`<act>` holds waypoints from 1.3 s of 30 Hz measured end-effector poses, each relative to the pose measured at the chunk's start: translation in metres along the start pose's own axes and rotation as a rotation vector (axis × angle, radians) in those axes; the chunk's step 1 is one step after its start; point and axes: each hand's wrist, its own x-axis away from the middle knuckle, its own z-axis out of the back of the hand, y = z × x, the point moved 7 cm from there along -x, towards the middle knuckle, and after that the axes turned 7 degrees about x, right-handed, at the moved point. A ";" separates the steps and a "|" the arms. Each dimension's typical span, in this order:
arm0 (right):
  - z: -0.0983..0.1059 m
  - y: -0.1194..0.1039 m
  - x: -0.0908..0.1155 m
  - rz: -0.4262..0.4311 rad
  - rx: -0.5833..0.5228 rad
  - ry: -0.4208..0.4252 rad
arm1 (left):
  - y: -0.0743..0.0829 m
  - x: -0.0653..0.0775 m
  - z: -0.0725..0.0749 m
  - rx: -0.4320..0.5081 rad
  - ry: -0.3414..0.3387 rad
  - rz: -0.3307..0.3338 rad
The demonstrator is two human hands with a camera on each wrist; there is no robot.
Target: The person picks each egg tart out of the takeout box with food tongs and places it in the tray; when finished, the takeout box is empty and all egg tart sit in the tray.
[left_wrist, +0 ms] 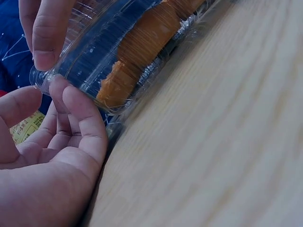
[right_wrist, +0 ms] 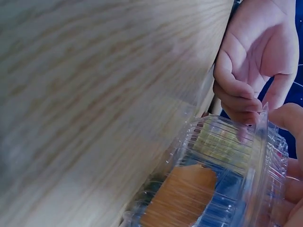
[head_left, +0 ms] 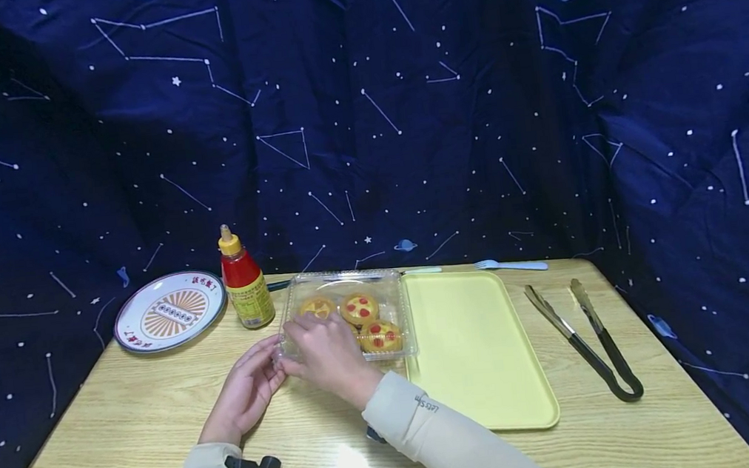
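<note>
A clear plastic clamshell box [head_left: 405, 309] with its lid down lies on the table. Several small round pastries [head_left: 359, 308], some with red spots on top, show through the lid. My left hand [head_left: 252, 386] is at the box's near left corner, its curled fingers and thumb pinching the rim tab, as the left wrist view shows [left_wrist: 61, 127]. Across the lid reaches my right hand [head_left: 328, 353]. Its thumb [right_wrist: 289, 120] meets the same corner rim, while its other fingers lie along the lid's side, partly hidden behind the clear plastic.
Right of the box lies a yellow tray [head_left: 472, 359], with black-handled tongs [head_left: 598, 341] beyond it. A red sauce bottle [head_left: 245, 286] and a patterned plate [head_left: 170, 311] stand at the back left. A light blue fork [head_left: 511, 264] lies along the back edge.
</note>
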 end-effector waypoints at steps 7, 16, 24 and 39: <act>0.004 0.000 -0.001 0.008 -0.015 0.072 | 0.004 0.000 -0.001 -0.042 0.021 -0.023; 0.006 0.002 -0.003 0.002 -0.001 0.082 | 0.005 -0.002 -0.004 -0.014 -0.017 -0.023; 0.008 0.003 -0.003 0.003 0.038 0.072 | 0.004 -0.005 -0.005 -0.054 -0.010 -0.040; 0.004 0.000 0.004 0.008 0.096 0.007 | 0.002 -0.001 0.002 -0.124 0.075 -0.049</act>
